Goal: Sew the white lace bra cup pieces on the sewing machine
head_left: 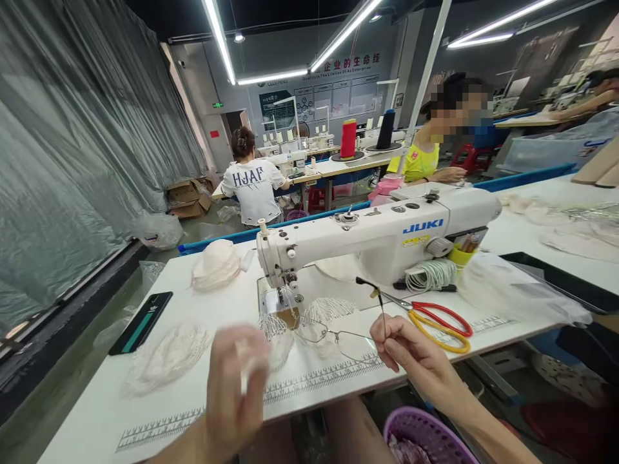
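Seen in the head-camera view, a person at a white JUKI sewing machine (pixel 382 235) grips a pair of eyeglasses (pixel 336 335) in the right hand (pixel 425 361), thumb and fingers pinched on one slender temple, on the near side of the machine. The left hand (pixel 236 380), blurred and with fingers curled, is near the needle end of the machine, toward the wearer; whether it holds anything cannot be told. The eyeglasses look light, with a thin, springy wire frame that would probably bend under a hard squeeze, and lenses likely slick and quick to smudge; the bridge or a temple close to its hinge seems the safest hold. Their front makes the long axis, running roughly along the machine's arm, from the needle end toward the pillar and dipping slightly at the gripped side. The pinched temple rises from the fingers, its dark tip bending toward the needle end. Lacy white fabric (pixel 329 310) lies below the needle end, behind the lenses in this view, while scissors (pixel 440 325) with red and yellow handles rest before the machine's pillar.
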